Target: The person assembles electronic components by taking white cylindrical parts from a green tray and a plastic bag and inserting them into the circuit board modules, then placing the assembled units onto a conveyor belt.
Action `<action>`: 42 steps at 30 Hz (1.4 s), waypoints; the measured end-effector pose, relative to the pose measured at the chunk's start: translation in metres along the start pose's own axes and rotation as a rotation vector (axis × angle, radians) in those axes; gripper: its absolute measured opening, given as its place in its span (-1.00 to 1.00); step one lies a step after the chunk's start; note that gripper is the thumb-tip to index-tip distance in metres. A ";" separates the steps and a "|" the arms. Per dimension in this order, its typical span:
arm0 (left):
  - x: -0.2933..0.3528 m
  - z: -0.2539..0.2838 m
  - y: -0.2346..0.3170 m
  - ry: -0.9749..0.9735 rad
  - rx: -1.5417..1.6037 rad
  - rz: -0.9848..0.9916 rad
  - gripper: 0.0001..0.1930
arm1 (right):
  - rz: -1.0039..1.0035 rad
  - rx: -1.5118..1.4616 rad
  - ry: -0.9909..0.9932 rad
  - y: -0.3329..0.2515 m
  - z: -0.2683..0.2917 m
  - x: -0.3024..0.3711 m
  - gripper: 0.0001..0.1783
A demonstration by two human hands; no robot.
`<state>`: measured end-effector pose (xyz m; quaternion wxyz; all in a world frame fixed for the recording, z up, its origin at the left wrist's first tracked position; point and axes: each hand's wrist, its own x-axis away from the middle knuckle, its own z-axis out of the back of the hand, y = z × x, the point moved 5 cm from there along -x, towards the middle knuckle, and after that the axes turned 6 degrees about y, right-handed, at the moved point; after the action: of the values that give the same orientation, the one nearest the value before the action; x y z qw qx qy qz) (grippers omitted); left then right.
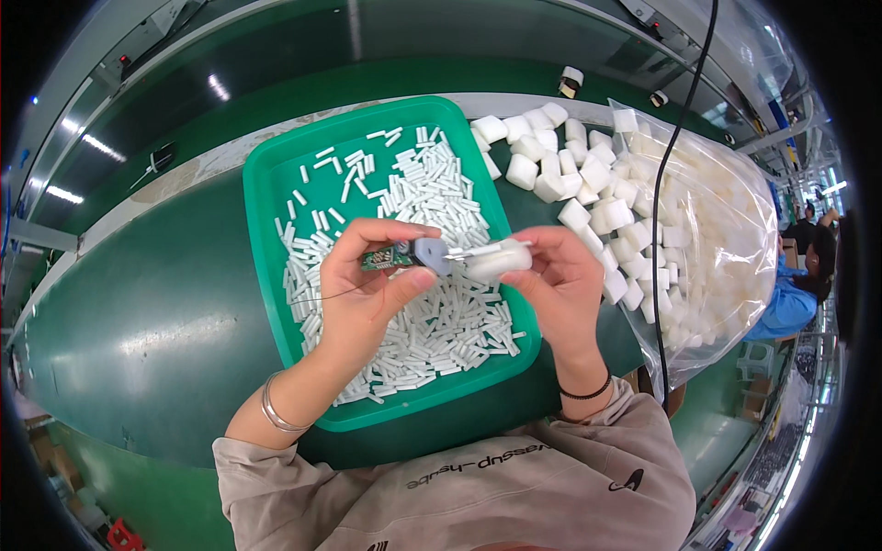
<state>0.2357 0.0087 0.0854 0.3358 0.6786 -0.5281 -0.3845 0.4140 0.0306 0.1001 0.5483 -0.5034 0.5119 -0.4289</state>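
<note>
The bench [138, 285] is showing a dark green, while the tray [285, 151] is standing out in brighter emerald, its small tubes [432, 188] gleaming white. At the centre, a round part [430, 255] is displaying blue-grey beside a green circuit board [378, 258], and the held foam piece [496, 266] is looking white. Far right, foam blocks [524, 170] are shading from white to cream under a clear bag [726, 248], which a black cable [663, 165] is crossing. Near, a taupe sweatshirt [514, 500] is bearing dark lettering; a bracelet [271, 404] is glinting silver.
</note>
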 end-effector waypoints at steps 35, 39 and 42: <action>0.006 -0.017 -0.001 -0.149 -0.325 0.044 -0.70 | 0.362 0.045 -0.095 0.015 -0.006 0.024 -0.51; 0.007 -0.013 0.000 -0.098 -0.384 0.052 -0.70 | 0.338 -0.132 -0.107 0.009 -0.009 0.019 -0.58; 0.009 -0.016 0.002 -0.140 -0.463 -0.005 -0.71 | 0.378 -0.064 -0.011 0.007 -0.007 0.022 -0.65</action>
<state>0.2502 0.0002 0.0937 0.4440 0.5564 -0.4464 -0.5422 0.4089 0.0092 0.0910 0.6054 -0.4179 0.6078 -0.2991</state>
